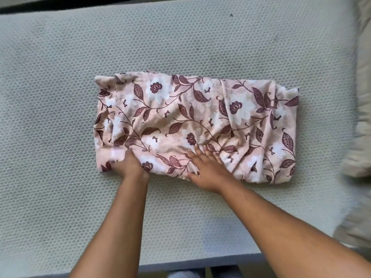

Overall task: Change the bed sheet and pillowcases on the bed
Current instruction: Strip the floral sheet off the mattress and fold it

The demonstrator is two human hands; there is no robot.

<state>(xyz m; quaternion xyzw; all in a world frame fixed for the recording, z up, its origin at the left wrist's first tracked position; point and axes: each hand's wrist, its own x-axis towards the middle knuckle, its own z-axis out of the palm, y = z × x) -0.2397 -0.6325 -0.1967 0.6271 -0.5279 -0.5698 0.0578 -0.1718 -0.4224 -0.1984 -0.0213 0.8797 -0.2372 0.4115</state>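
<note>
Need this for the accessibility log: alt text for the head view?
A folded floral cloth lies on a bare textured mattress, seen from above. The right hand presses flat on its near edge, fingers spread; the left hand is at the near left corner, fingers hidden in a fold. Blurred pale fabric lies at the right edge.

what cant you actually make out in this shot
Head view only:
- left hand: its fingers are buried in a fold of the floral cloth and blurred, so the grip is unclear.
- floral cloth: folded over itself, so sheet or pillowcase cannot be told.
- pale bundle: blurred and cut off by the right frame edge.
- white shape below the mattress: cut off by the bottom edge.
</note>
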